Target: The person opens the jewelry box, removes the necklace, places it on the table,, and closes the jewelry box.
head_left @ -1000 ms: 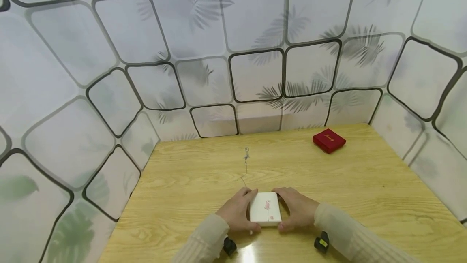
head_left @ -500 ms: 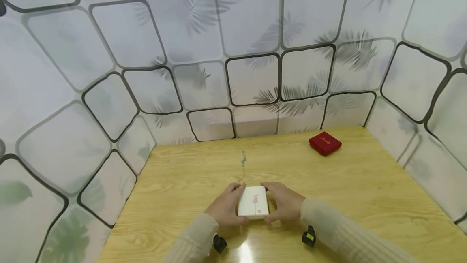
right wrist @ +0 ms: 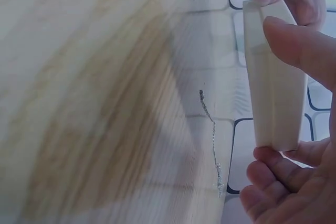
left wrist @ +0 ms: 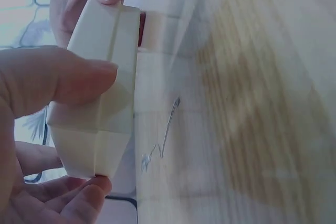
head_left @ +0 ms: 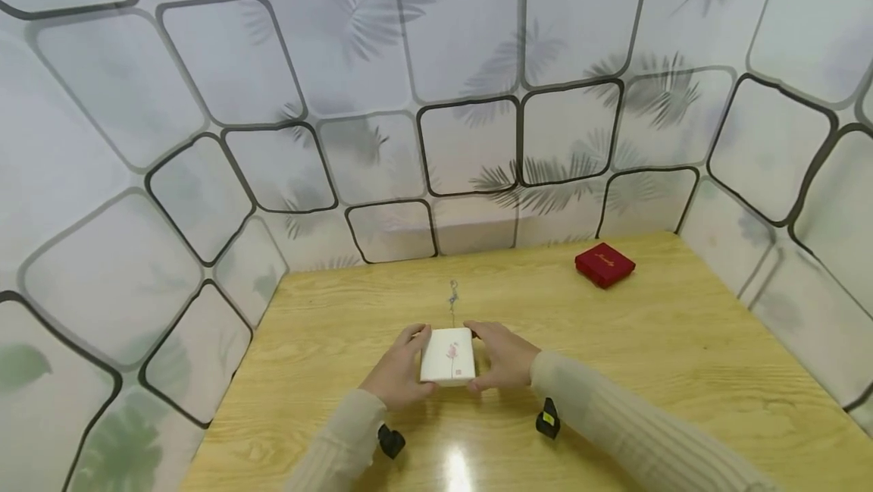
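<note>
A small white box point(head_left: 447, 357) with a pink flower printed on its lid is held between the two hands. My left hand point(head_left: 398, 371) grips its left side, the thumb near the front corner and the fingers around the far edge. From the other side, my right hand point(head_left: 503, 355) grips it in the same way. A seam runs along the box's side wall point(left wrist: 113, 51) in the left wrist view, where the lid meets the base. Beyond the box lies a thin silver chain point(head_left: 453, 302), its near end hidden behind the box; the right wrist view shows more of the chain point(right wrist: 213, 140).
A dark red box point(head_left: 605, 264) with gold lettering sits at the back right of the wooden table point(head_left: 327, 325). Patterned cloth walls point(head_left: 470, 151) enclose the table at the back and both sides. Dark wrist cameras point(head_left: 548, 418) hang below the sleeves.
Both hands have carried the white box forward and to the left, closer to the chain, whose near end it now covers in the head view. The red box stays in place.
</note>
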The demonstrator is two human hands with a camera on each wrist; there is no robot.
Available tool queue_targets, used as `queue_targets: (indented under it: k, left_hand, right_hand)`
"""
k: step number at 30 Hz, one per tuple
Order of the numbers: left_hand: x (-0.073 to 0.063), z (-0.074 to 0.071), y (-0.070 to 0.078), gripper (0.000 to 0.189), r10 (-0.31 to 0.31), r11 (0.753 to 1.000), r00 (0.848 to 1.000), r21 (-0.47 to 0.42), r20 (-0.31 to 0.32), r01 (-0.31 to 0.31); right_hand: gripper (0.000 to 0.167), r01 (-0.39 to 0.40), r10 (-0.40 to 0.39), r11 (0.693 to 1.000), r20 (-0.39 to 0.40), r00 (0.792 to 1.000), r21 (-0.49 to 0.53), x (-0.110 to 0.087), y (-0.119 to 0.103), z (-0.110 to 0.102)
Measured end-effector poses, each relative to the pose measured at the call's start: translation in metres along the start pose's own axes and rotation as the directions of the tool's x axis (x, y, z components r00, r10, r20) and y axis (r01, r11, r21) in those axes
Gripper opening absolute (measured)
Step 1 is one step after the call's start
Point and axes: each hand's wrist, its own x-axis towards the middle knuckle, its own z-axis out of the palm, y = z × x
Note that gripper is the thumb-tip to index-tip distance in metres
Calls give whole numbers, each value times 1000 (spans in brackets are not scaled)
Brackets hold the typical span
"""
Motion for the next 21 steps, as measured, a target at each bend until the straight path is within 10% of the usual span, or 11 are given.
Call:
queue_targets:
  k: [21]
  left_hand:
    - [2,-23,-34,87,-113,991,991,-81,-75,107]
  right_hand:
    - [111,-41,43,998,-46,998,41,58,-18,15]
